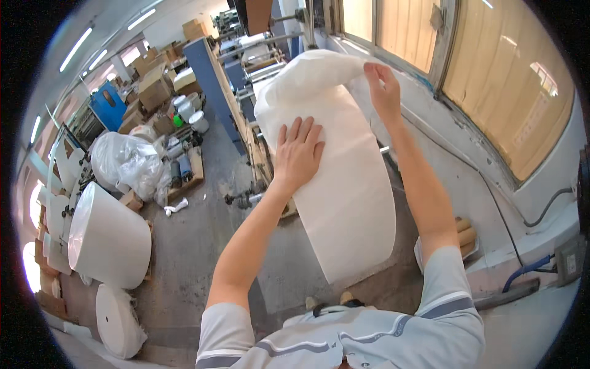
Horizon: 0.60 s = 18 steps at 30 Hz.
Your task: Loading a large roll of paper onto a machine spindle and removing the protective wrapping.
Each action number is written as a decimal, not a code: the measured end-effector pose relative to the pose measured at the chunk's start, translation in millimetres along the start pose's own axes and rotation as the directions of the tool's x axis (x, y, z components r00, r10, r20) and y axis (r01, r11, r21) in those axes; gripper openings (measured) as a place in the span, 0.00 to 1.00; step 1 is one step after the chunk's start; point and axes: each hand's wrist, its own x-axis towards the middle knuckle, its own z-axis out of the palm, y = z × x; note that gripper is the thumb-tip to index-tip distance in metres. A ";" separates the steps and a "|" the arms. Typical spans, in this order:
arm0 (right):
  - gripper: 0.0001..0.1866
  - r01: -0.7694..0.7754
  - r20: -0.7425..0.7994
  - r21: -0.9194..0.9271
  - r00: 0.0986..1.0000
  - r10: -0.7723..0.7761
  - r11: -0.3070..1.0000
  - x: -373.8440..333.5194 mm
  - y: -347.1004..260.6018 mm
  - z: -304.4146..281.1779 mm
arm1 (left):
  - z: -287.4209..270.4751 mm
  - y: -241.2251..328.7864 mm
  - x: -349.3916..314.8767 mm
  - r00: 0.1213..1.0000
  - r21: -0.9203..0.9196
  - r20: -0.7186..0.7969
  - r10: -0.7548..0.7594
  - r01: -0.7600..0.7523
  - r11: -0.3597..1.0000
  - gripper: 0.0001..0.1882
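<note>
A wide white sheet [350,190], paper or thin film, hangs from a machine [236,80] in front of me and runs down toward my feet. My left hand [299,150] lies flat on its upper left part, fingers spread. At the upper right, my right hand [382,86] pinches the corner of a lifted, folded-back flap [319,71] of whitish, slightly see-through material. The flap bulges over the top of the sheet, and part of the machine behind it is hidden.
Large white rolls [114,237] and a smaller roll [117,323] stand at the left. Clear plastic bags [126,160], tubs [198,121] and cardboard boxes [155,86] crowd the far left. Brown tubes [466,234] sit in a container by the right wall, under windows [504,80].
</note>
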 end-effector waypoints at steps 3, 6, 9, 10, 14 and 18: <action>0.39 0.102 0.019 -0.265 0.995 -0.101 0.959 50.8 8.6 16.0 | 9.2 -9.9 15.0 1.000 -0.045 0.009 0.000 0.001 0.999 0.19; 0.38 -0.237 0.515 -0.079 0.822 0.244 0.968 55.1 8.1 55.8 | 6.4 -28.4 10.5 0.993 -0.023 0.106 -0.049 0.052 0.998 0.20; 0.26 -0.063 0.478 -0.363 0.844 0.244 0.930 66.7 26.2 61.0 | 7.1 -21.9 21.6 0.995 -0.088 0.087 -0.053 0.061 0.994 0.20; 0.26 -0.057 0.485 -0.361 0.841 0.239 0.931 67.6 32.1 56.7 | 4.9 -22.2 25.8 0.992 -0.187 0.090 -0.090 0.106 0.977 0.24; 0.19 0.180 0.502 -0.175 0.862 -0.069 0.968 29.6 25.2 53.5 | -0.3 -41.6 23.0 0.896 -0.056 -0.391 -0.210 0.205 0.977 0.36; 0.16 0.813 0.491 -0.078 0.534 -0.688 0.576 -25.1 7.1 48.4 | 21.7 -92.6 46.4 0.614 -0.397 -0.080 -0.785 0.703 0.590 0.54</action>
